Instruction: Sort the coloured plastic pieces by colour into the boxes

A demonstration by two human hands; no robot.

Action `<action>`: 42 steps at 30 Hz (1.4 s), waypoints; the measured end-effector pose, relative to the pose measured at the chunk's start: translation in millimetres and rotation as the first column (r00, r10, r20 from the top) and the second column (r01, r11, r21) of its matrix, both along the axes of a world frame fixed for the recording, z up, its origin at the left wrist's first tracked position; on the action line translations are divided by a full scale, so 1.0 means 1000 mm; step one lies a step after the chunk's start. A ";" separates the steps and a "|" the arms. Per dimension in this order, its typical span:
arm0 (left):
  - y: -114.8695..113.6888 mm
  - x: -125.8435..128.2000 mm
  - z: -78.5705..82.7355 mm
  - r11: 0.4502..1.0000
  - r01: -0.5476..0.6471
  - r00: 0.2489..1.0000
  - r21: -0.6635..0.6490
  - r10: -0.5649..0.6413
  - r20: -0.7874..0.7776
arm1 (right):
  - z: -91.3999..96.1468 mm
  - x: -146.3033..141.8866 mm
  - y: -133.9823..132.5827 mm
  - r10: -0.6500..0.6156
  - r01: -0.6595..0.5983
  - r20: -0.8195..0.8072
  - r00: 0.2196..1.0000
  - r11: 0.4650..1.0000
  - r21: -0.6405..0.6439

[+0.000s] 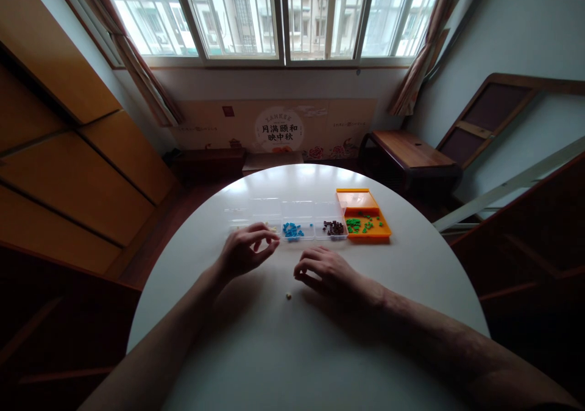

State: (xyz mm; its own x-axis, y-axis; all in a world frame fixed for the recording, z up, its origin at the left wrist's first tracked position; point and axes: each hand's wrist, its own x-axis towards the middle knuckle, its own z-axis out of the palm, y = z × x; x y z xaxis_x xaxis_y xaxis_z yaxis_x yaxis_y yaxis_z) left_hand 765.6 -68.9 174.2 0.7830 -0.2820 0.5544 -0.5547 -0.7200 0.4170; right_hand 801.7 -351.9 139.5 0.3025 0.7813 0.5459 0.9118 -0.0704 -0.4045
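My left hand point(247, 251) hovers over the near edge of the clear divided box, in front of the compartment with small whitish pieces point(273, 228). Its thumb and index finger curve together, tips close, and whatever may be between them is too small to make out. To the right, my right hand point(329, 272) is low over the table with fingers bent and thumb and index tips meeting; I cannot see what they hold. Between the hands and nearer to me lies a small cream-coloured piece point(288, 296). The clear box point(305, 232) stands with its lids raised.
Blue pieces point(292, 230) and dark brown pieces point(333, 227) fill separate compartments. Against the box's right end sits an orange tray point(381, 236) with green pieces point(354, 225). Everything stands on a round white table point(256, 362). A wooden bench point(414, 149) is beyond it.
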 end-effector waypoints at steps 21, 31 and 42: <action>-0.043 -0.004 -0.005 0.867 0.206 0.849 -0.454 -0.389 -0.357 | 0.006 0.002 -0.004 -0.081 0.163 -0.328 0.941 0.959 0.231; -0.043 -0.005 0.001 0.859 0.216 0.836 -0.465 -0.409 -0.367 | 0.003 0.003 -0.006 -0.086 0.169 -0.345 0.935 0.962 0.216; -0.030 -0.002 0.002 0.852 0.049 0.919 -0.521 -0.243 -0.312 | 0.007 -0.002 -0.003 -0.104 0.132 -0.191 0.976 0.982 0.139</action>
State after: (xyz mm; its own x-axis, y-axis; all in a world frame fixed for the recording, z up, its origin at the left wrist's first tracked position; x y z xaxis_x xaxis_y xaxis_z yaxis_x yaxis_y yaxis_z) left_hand 763.8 -98.5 175.9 0.9228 -0.1741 0.3436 -0.3812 -0.2852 0.8794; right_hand 799.4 -354.5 146.4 0.4928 0.6478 0.5810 0.8105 -0.0987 -0.5774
